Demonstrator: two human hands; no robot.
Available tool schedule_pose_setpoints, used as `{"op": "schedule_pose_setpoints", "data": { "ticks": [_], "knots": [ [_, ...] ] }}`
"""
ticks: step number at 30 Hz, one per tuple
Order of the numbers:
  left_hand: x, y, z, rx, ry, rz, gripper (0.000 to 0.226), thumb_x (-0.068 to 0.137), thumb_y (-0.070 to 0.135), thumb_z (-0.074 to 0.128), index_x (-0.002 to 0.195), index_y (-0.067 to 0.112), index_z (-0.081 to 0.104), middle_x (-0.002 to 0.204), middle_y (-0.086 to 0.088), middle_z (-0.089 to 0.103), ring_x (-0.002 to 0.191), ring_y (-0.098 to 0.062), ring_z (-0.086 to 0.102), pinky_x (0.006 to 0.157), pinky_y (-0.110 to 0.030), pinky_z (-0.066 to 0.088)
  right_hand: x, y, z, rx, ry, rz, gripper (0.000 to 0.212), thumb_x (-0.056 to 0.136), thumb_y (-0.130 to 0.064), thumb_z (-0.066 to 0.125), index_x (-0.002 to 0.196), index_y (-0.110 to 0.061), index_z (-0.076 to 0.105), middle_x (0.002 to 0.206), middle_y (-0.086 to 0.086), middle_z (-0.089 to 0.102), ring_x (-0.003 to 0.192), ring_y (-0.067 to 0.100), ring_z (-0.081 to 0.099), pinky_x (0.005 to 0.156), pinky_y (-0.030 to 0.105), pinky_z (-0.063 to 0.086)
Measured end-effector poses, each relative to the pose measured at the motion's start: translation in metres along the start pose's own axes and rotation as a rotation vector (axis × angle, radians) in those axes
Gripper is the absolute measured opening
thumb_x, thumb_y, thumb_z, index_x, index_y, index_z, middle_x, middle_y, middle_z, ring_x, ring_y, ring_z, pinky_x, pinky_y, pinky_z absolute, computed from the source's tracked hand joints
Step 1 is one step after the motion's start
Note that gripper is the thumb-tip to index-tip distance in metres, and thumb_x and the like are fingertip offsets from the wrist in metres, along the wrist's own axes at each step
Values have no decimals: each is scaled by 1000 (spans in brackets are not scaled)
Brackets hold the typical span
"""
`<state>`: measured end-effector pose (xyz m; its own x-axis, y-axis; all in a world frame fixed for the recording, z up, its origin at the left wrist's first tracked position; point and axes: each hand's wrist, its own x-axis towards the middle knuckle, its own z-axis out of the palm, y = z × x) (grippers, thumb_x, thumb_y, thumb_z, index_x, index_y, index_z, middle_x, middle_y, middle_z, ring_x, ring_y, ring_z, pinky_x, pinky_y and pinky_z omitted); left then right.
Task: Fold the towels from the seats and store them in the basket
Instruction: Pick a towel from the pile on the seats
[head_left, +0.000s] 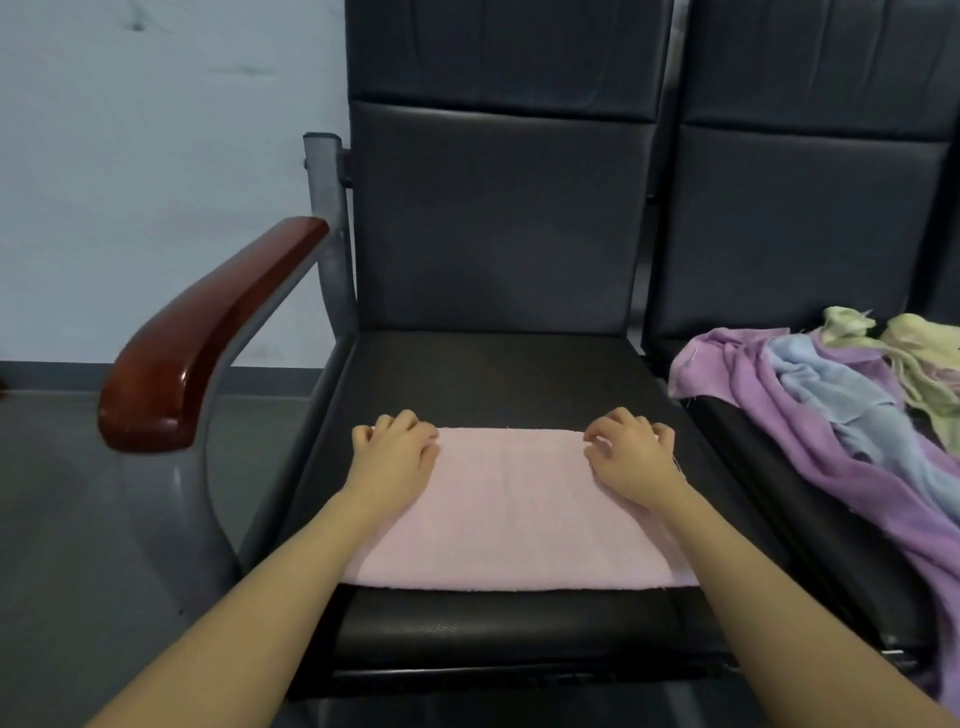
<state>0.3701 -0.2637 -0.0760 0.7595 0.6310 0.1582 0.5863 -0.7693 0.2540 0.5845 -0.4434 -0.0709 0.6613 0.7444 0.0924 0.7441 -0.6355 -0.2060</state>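
Note:
A pale pink towel (511, 512) lies flat as a rectangle on the black seat (493, 374) in front of me. My left hand (395, 449) sits on its far left corner with the fingers curled, pinching the edge. At the far right corner my right hand (631, 454) pinches the cloth the same way. Loose towels are heaped on the neighbouring seat to the right: a purple towel (810, 447), a light blue towel (841, 410) and a yellow-green towel (904, 348). No basket is in view.
A brown wooden armrest (208, 338) on a grey metal frame stands left of the seat. Tall black backrests (498, 208) rise behind both seats. Grey floor (78, 519) and a pale wall lie to the left.

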Motion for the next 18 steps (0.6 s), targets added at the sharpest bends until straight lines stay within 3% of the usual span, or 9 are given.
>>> {"op": "schedule_pose_setpoints", "data": {
  "ticks": [7,10,13,18],
  "knots": [
    [2,-1,6,15,84,-41,26,98,34,40,121,28,52,120,7,46,115,-17,34,100,-34,20,-8,1,13,127,187,-19,6,92,-23,57,97,-23,59,105,-8,55,103,15,51,103,30,12],
    [0,-12,4,7,99,-52,24,98,33,38,116,27,53,120,9,48,116,-16,34,97,-34,16,-12,4,11,118,198,-70,1,92,-24,57,93,-24,57,96,-11,58,95,11,56,107,30,7],
    [-5,-19,2,-47,132,-98,21,100,29,36,111,28,54,113,10,50,113,-16,36,93,-32,15,-13,8,7,162,184,-102,10,92,-17,55,93,-26,55,90,-14,58,89,7,57,113,32,2],
    [-5,-15,-7,-244,352,-81,14,98,20,45,96,24,58,97,10,50,99,-11,37,86,-27,15,-16,5,3,449,328,-90,18,95,-9,50,90,-26,54,90,-14,56,93,-7,47,110,28,15]
  ]
}}
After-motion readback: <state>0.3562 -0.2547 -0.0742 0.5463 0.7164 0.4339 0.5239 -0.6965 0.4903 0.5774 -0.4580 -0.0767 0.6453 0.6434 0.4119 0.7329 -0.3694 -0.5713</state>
